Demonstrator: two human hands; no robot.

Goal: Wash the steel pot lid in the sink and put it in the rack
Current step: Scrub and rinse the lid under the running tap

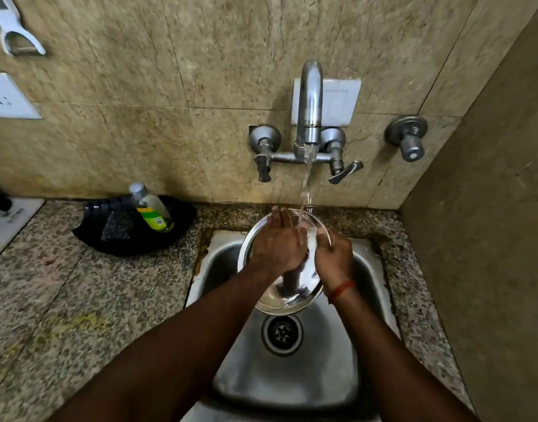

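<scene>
Steel sink (365,269): right hand (334,258) grips lid (280,296) rim; left hand (278,243) flat inside.

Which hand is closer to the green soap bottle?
The left hand. It lies flat on the steel lid over the sink, on the side facing the bottle on the counter. The right hand has its grip on the lid's far edge, farther from the bottle.

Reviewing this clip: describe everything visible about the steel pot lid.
The steel pot lid is round, shiny and wet, with a raised rim, and is held tilted above the sink. The tap's stream lands on its upper part. The left hand lies flat across its face; the right hand grips its right edge. No knob shows.
</scene>
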